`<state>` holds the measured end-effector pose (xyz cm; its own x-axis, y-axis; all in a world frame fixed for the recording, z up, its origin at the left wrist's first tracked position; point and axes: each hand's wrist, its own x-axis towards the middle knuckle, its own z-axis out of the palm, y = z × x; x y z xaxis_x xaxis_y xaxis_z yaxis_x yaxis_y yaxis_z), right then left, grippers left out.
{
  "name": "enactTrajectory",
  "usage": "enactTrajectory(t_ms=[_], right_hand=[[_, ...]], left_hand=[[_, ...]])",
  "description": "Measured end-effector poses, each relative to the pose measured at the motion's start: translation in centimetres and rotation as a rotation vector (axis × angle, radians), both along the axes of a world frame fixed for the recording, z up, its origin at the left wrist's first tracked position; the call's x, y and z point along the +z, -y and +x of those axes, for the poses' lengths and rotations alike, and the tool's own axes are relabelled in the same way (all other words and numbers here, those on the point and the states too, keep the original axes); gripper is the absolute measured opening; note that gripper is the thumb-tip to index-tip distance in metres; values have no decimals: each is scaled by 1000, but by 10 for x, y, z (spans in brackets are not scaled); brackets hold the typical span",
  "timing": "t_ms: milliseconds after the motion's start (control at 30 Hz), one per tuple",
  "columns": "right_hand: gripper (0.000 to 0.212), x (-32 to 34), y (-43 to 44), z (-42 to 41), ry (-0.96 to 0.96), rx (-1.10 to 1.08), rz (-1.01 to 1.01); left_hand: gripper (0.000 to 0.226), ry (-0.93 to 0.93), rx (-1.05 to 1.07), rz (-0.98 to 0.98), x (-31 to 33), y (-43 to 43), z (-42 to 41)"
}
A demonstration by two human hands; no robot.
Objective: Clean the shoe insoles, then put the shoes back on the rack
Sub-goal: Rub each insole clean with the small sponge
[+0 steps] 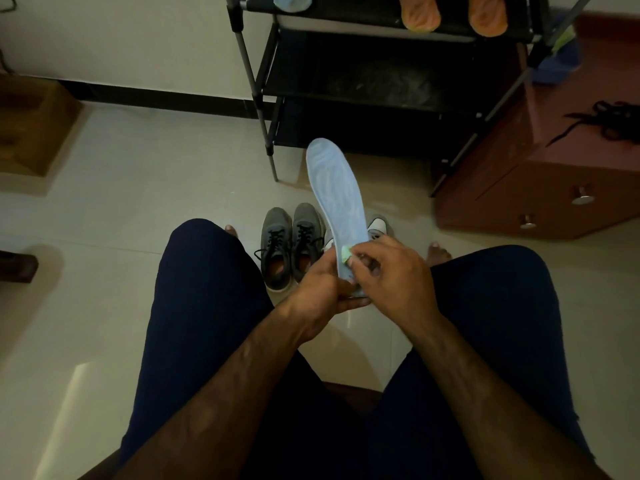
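The pale blue insole is held up in the air between the knees, toe end pointing away toward the rack, heel end buried in the two hands so its lower edge cannot be seen. The left grip is curled under and around the heel from the left, grasping it; its fingertips are hidden behind the insole and the other hand. The right grip pinches a small green wad against the insole's face near the heel; only a corner of the wad shows, so whether it is cloth or sponge is unclear. Below the insole a pair of grey shoes stands on the floor, laces loose, toes toward the rack. Just to their right a white shoe is mostly hidden by the insole and the right grip; only bits of it show. Toes of a bare foot peep past the left knee, and another foot's past the right. On the rack's upper shelf lie two orange insoles and a second blue one, all cut off by the top edge; the lower shelves are too dark to read. Right of the rack stands a brown cabinet with round knobs, black laces tangled on top, partly cut off at the right edge.
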<state>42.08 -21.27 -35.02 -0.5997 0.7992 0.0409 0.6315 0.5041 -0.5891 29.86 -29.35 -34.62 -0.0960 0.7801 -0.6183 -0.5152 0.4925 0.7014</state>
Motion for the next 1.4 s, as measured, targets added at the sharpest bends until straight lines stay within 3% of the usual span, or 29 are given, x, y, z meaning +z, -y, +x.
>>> enactTrajectory(t_ms=[100,233,400,567,700,867,1033,1167,1333,1400], right_hand=[[18,2,6,3,27,39,-11],[19,5,-19,6,56,-131,-15],[19,6,4,10,61,62,-41],[16,6,-16,5,65,-148,-54],[17,5,7,8,118,32,-76],[19,4,-11,6,67,-145,-124],[18,4,14,9,91,64,-102],[16,1,-13,5,86,-128,-104],[18,2,8,5,83,59,-69],[15,0,-1,5,88,-20,-102]], left_hand=[[69,-6,12,1,1,1,-4],[69,-3,7,-18,2,2,0],[64,2,10,-2,4,3,-3],[69,2,4,-11,5,2,-3],[68,-9,16,-10,4,5,-6],[69,2,26,-23,7,2,-6],[67,45,34,11,2,4,-9],[72,67,11,-1,4,1,-6],[63,49,9,14,5,5,-6],[65,60,12,12,5,3,-7]])
